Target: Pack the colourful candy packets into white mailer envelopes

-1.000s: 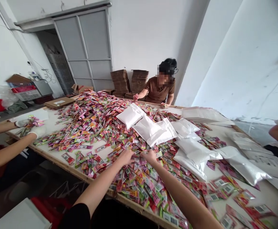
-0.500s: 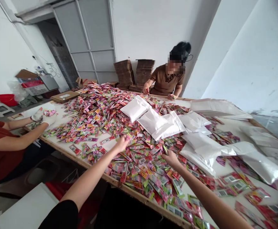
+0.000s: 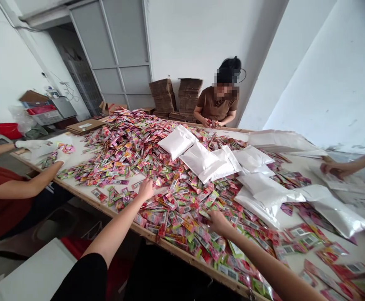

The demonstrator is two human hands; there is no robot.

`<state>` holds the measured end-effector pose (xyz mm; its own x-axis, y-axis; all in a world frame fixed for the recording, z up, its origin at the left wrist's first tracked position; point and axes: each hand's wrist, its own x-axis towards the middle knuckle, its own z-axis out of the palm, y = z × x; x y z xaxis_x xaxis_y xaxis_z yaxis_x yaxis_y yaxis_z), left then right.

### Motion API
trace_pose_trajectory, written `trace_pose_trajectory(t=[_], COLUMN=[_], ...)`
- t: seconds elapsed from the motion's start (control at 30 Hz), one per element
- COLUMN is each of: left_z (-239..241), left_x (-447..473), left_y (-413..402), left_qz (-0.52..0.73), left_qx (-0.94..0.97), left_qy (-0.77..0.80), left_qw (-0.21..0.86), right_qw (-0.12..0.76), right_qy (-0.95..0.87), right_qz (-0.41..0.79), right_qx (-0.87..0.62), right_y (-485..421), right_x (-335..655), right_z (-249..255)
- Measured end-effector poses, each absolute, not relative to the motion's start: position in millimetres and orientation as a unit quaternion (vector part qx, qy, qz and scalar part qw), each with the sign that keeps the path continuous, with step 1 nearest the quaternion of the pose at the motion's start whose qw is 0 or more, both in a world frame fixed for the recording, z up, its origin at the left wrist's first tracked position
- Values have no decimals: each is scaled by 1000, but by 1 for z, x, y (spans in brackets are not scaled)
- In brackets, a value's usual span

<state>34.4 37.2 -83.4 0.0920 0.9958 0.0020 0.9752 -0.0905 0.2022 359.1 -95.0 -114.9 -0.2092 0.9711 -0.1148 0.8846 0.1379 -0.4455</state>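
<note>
A large pile of small printed packets [image 3: 128,152], pink, red and green, covers much of the table. My left hand [image 3: 146,189] is over the near side of the pile, its fingers closed on a pinkish packet [image 3: 158,182]. To its right and nearer to me, my right hand [image 3: 219,222] is low over the pile, fingers pinched at a green and white packet [image 3: 204,214]. Its fingertips are partly hidden by the hand. Beyond my right hand, puffed white pouches [image 3: 201,161] lie on top of the packets.
A co-worker in brown [image 3: 218,104] holds packets across the table. At left, another person's gloved hand [image 3: 63,156] has packets. A third person's hand [image 3: 339,169] reaches in at right, over flat white bags. Cardboard stacks [image 3: 190,96] stand behind; a wooden rim [image 3: 176,253] edges the table.
My left hand has moved left, and my right hand has come slightly nearer and left. The far co-worker's hands have come together. A hand has appeared at right; the left co-worker's gloved hands have separated.
</note>
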Motion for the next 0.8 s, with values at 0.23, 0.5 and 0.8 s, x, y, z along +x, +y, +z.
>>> trace_pose_trajectory(t=[0.23, 0.5, 0.8], left_z=[-72, -95, -44], left_x=[33, 70, 42], left_y=[48, 25, 32], left_qz=[66, -18, 20], left_qx=[729, 717, 794], left_qy=[671, 689, 595], left_qw=[121, 105, 119], right_qw=[158, 6, 111], right_qy=[-746, -790, -751], right_qz=[164, 155, 134], right_qx=[-626, -593, -637], right_y=[-63, -58, -51], right_x=[349, 303, 370], right_z=[-79, -109, -88])
